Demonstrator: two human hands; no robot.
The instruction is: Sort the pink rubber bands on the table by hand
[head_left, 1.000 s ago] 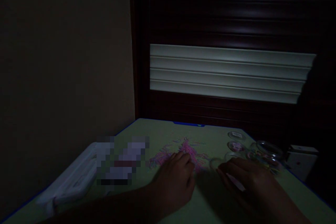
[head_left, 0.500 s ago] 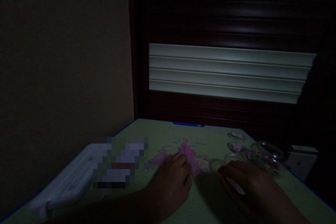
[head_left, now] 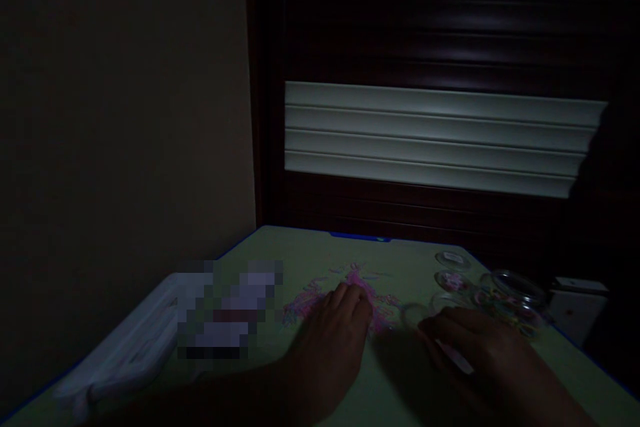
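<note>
The left hand [head_left: 333, 337] is resting half-curled over pink elastic bands [head_left: 357, 278], mid-table [head_left: 310, 247]; the right hand [head_left: 483, 347] is staying bent beside a clear round container [head_left: 411, 312]. Neither grip is showing. A careless nudge might be toppling the jar [head_left: 515, 307] off the table's right edge.

Pale green table [head_left: 300, 243], blue edging. On it: white tray [head_left: 125, 347] lower left; pixelated item [head_left: 240, 307] just right of it; loose pinkish bands [head_left: 303, 305] lower centre; two round clear pieces [head_left: 453, 280], clear container [head_left: 517, 287] with multicoloured bands, lower right.
</note>
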